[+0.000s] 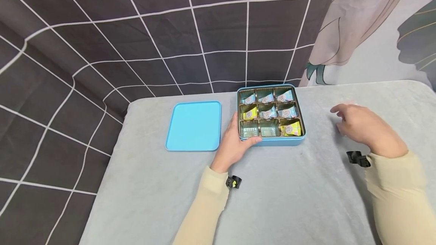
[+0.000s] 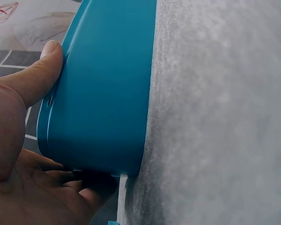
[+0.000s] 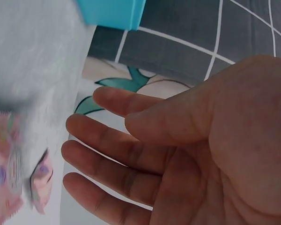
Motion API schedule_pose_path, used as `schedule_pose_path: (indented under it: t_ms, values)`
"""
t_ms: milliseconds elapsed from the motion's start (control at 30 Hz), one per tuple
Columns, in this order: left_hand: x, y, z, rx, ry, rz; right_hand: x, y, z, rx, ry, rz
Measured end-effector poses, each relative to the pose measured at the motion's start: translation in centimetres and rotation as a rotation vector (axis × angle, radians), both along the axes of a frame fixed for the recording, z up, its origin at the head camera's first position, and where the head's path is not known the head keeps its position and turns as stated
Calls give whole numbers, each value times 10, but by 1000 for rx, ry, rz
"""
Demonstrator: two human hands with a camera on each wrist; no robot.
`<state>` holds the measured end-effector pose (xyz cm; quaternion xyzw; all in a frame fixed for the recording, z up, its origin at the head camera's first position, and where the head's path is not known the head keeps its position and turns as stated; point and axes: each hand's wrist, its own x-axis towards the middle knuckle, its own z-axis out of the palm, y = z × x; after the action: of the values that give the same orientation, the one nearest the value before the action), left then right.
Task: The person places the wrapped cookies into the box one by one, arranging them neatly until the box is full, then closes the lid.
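Observation:
A blue tin with a divided tray stands near the back of the grey cloth. Several wrapped candies, blue and yellow, lie in its compartments; the front left and front middle compartments hold none. My left hand grips the tin's front left corner, thumb on the front rim and fingers along the left side. To the right of the tin, my right hand hovers over the cloth with nothing in its loosely bent fingers. Pink wrapped candies lie near it in the right wrist view, mostly hidden by the hand in the head view.
The blue lid lies flat on the cloth, left of the tin. Behind the grey-covered surface hangs a dark curtain with white grid lines, its right part patterned with pale flowers.

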<state>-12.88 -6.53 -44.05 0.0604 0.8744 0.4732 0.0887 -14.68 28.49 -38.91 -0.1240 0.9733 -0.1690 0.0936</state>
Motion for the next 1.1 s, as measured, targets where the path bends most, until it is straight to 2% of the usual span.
schedule_pose_path:
  t_ms: [300, 600, 1100]
  values:
    - [0, 1, 0, -23, -9, -1, 8, 15, -6, 9, -31, 7]
    - [1, 4, -1, -25, -18, -7, 10, 21, -15, 28, 25, 30]
    - [2, 2, -3, -24, -7, -7, 11, 22, -22, 49, -2, 12]
